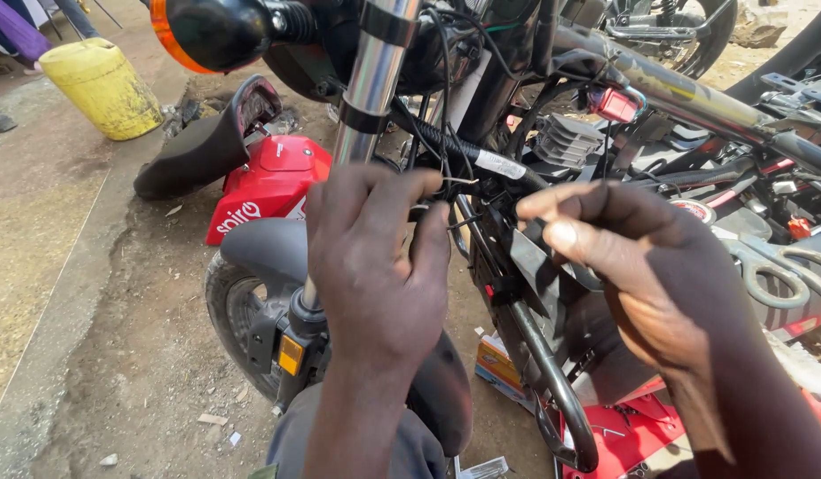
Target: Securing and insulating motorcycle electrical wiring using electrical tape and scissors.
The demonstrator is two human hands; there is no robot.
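Left hand [375, 266] seen from back, fingers curled shut on thin wires [446, 182] beside chrome fork tube [371, 89]. Right hand [641, 266] at 3 o'clock, thumb and forefinger pinched on black tape strip [530, 253]. Risk judged: wire snapped if overpulled; tape stuck to itself if slackened. Scissors [783, 266] rested farther toward 3 o'clock.

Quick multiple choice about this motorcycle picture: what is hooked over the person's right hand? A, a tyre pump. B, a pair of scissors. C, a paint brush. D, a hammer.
B: a pair of scissors with grey loop handles hangs from the right hand, which pinches a strip of black tape, while the left hand grips the wires beside the chrome fork tube.
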